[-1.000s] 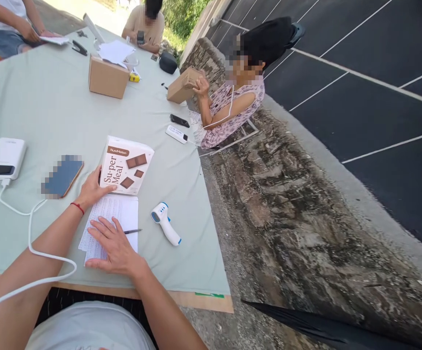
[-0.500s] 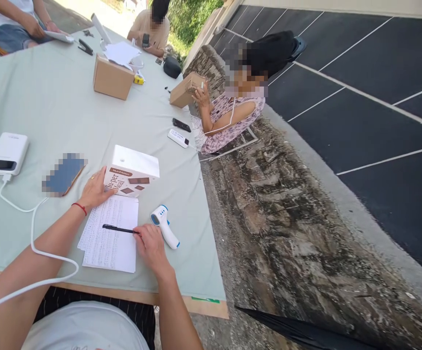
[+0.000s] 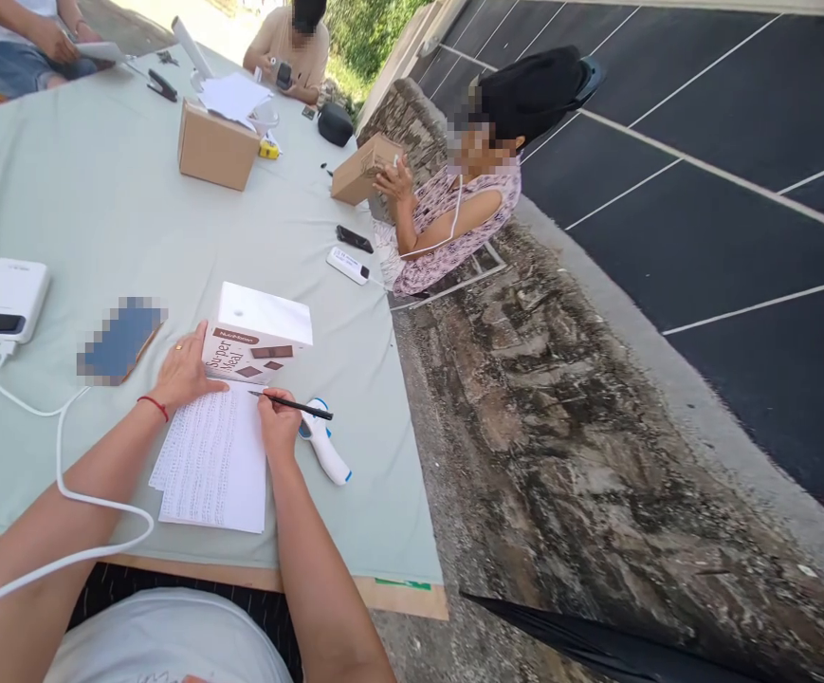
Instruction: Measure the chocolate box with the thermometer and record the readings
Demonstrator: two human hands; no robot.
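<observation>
Noted left of center: left hand (image 3: 182, 370), fingers along the left edge of a white box (image 3: 259, 327), thumb extended across its lower front corner; in contact, but impossible to tell whether clamped or merely resting. Box upright at mid-frame, just above the paper sheets (image 3: 223, 465). Noted at center: right hand (image 3: 280, 422), forearm rising from the bottom edge, fingers pinched together on a black pen (image 3: 314, 411), tip angled toward upper left over the sheets' upper right corner. Legible on the box: "NutriMotion" in pale letters on a brown band; "Su-per Meal" in large type below, beside brown printed shapes. On the sheets: dense rows of small characters, too fine to read. At far left, white power bank (image 3: 9, 296), and above center, white device (image 3: 346, 265): both marked, unreadably small.
</observation>
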